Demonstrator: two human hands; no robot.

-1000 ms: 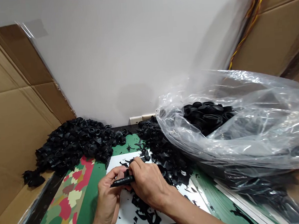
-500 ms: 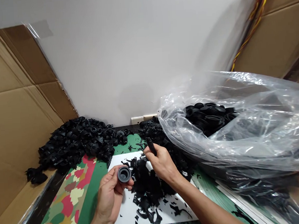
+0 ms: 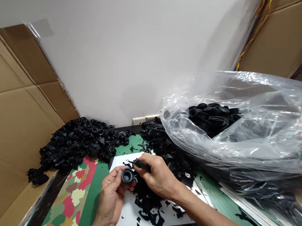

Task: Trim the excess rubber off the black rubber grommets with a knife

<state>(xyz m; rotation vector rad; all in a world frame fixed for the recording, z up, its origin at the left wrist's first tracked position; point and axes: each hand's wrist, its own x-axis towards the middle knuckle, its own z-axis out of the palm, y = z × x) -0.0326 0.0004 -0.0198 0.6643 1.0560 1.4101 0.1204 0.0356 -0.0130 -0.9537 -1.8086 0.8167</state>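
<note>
My left hand (image 3: 110, 194) grips a round black rubber part (image 3: 123, 177) between thumb and fingers, its ringed opening turned up toward me. Just to its right, my right hand (image 3: 160, 177) is closed around a black pen-shaped tool (image 3: 143, 165). The tool's left end is close to the part's rim; whether they touch I cannot tell. Beneath both hands lies a white board (image 3: 126, 218) strewn with black rubber scraps (image 3: 147, 198).
Ribbed black parts (image 3: 76, 143) are heaped at the left, beside a cardboard panel (image 3: 20, 110). More scraps (image 3: 172, 156) are piled behind my right hand. On the right, a clear plastic bag (image 3: 266, 153) holds many black rubber parts (image 3: 215, 121). A patterned strip (image 3: 67, 206) runs along the green tabletop (image 3: 90, 191).
The right hand with the tool first swung away up and right from the part, then came back down beside it. The part now faces up in the left hand, which has barely moved.
</note>
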